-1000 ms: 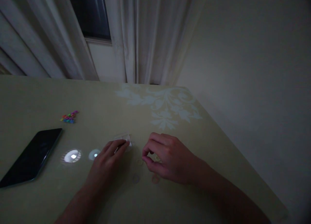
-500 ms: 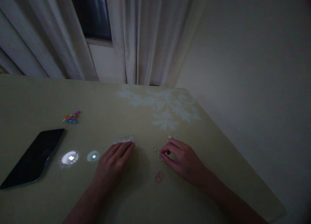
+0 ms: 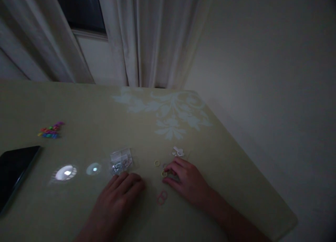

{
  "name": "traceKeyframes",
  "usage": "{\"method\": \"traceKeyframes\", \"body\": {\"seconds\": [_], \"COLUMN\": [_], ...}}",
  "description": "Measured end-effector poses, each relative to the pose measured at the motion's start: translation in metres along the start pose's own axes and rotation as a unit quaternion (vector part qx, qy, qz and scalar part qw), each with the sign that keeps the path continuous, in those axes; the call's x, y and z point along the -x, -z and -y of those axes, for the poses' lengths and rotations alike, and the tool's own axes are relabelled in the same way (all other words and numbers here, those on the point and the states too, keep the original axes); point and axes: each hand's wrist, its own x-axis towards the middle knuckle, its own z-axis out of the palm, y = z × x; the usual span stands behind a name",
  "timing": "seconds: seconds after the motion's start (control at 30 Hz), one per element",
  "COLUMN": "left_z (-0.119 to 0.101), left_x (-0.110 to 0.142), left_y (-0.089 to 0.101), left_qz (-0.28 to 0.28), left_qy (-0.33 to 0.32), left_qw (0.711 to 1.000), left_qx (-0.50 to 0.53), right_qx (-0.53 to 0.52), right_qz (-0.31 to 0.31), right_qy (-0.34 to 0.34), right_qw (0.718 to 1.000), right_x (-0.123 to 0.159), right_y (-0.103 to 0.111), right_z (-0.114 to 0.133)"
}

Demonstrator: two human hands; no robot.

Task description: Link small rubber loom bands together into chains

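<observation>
My right hand (image 3: 187, 180) has its thumb and forefinger around a small pale yellow ring (image 3: 164, 174), close to the tabletop. A greyish ring (image 3: 164, 165) shows partly by its forefinger. Another yellow ring (image 3: 156, 163) lies a little further away. My left hand (image 3: 120, 196) rests palm down with fingers curled together; their tips and anything under them are hidden. Just beyond its knuckles is a clear plastic bag (image 3: 120, 160) of metallic-looking rings. Two overlapping pink rings (image 3: 162, 197) lie between the hands.
Small white pieces (image 3: 178, 151) lie beyond my right hand. At the left are a pile of colourful small pieces (image 3: 51, 130) and a dark tablet (image 3: 17, 170). The table (image 3: 86, 105) has a slanting right edge, with curtains (image 3: 149, 39) behind it.
The view has turned slightly right. My left hand has drawn back off the bag, uncovering it, and now covers the spot of a yellow ring. My right hand stays at its ring.
</observation>
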Motion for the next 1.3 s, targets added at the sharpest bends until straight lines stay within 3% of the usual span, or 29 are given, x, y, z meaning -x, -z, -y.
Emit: {"method": "traceKeyframes", "body": {"seconds": [0.23,0.43,0.57,0.7,0.97,1.17,1.3], "left_z": [0.0,-0.016,-0.026,-0.034,-0.032,-0.038,-0.033], "left_x": [0.005,0.003,0.0,0.002,-0.001,-0.002,-0.005], "left_y": [-0.001,0.011,0.017,0.016,0.021,0.022,0.025], "left_qz": [0.001,-0.02,-0.062,-0.095,-0.095,-0.101,-0.093], "left_qy": [0.036,0.131,0.109,0.099,0.051,0.074,0.033], "left_qw": [0.998,0.982,0.97,0.958,0.953,0.944,0.951], "left_qx": [0.05,0.131,0.207,0.252,0.282,0.306,0.294], "right_qx": [-0.005,-0.093,-0.208,-0.259,-0.274,-0.269,-0.272], "right_qz": [0.008,-0.035,-0.053,-0.081,-0.095,-0.143,-0.174], "right_qy": [0.001,0.007,0.026,0.049,0.097,0.103,0.116], "right_qw": [1.0,0.995,0.976,0.961,0.952,0.947,0.939], "right_x": [0.0,0.001,0.007,0.014,0.018,0.018,0.017], "right_y": [-0.007,-0.004,-0.006,-0.015,-0.026,-0.028,-0.029], "right_z": [0.003,0.008,0.02,0.03,0.033,0.034,0.033]}}
